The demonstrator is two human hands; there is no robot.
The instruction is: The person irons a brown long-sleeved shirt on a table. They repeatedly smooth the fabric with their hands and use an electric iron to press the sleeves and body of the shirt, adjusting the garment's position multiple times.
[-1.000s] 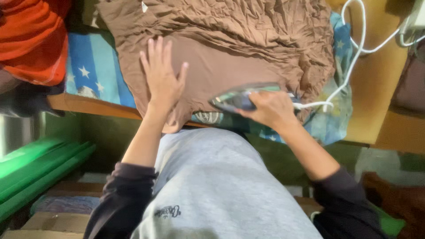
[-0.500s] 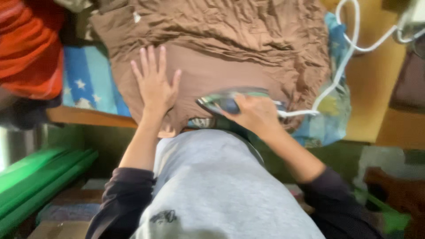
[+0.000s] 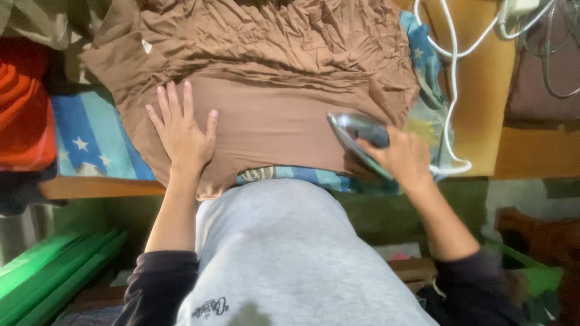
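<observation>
A brown garment [image 3: 272, 66] lies spread over a blue star-patterned cloth [image 3: 81, 142] on a wooden table [image 3: 483, 90]. Its near band is smooth, the far part is heavily wrinkled. My left hand [image 3: 179, 134] rests flat on the garment's left side, fingers spread. My right hand [image 3: 402, 154] grips the handle of a silvery clothes iron [image 3: 353, 130] at the garment's right edge, its tip pointing left and away from me. A white cord [image 3: 450, 90] runs from the iron up to the far right.
Red-orange clothing [image 3: 24, 115] is piled at the table's left end. A white plug block [image 3: 518, 7] and more cables sit at the top right. Green boards [image 3: 54, 271] lean below on the left. My grey shirt fills the lower centre.
The iron and my right hand have slid from the garment's middle to its right edge. My left hand stays pressed flat on the cloth. The view has shifted right.
</observation>
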